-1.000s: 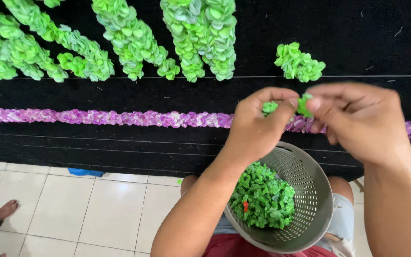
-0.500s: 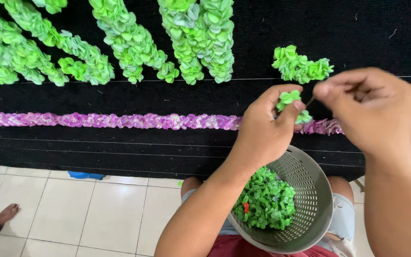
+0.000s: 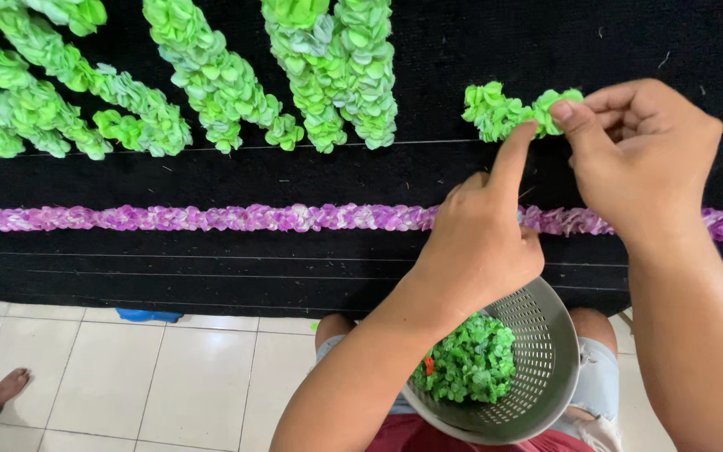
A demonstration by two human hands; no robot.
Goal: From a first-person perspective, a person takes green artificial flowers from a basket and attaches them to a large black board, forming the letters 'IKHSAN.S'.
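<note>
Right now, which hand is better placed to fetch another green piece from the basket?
Left. The left hand hangs just above the basket of green pieces, only its forefinger at the green cluster. The right hand pinches that cluster, farther away.

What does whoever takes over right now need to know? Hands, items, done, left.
Left hand: forefinger stretched out, its tip pressing the short green cluster on the black board. Nothing held in it.
Right hand: thumb and fingers pinch the right end of that same cluster.
Basket: on the lap, partly full of loose green pieces.
Done: several long green strands hang on the upper board; a purple strand runs across it.
Left: the cluster is far shorter than the other green strands, and many pieces remain in the basket.
</note>
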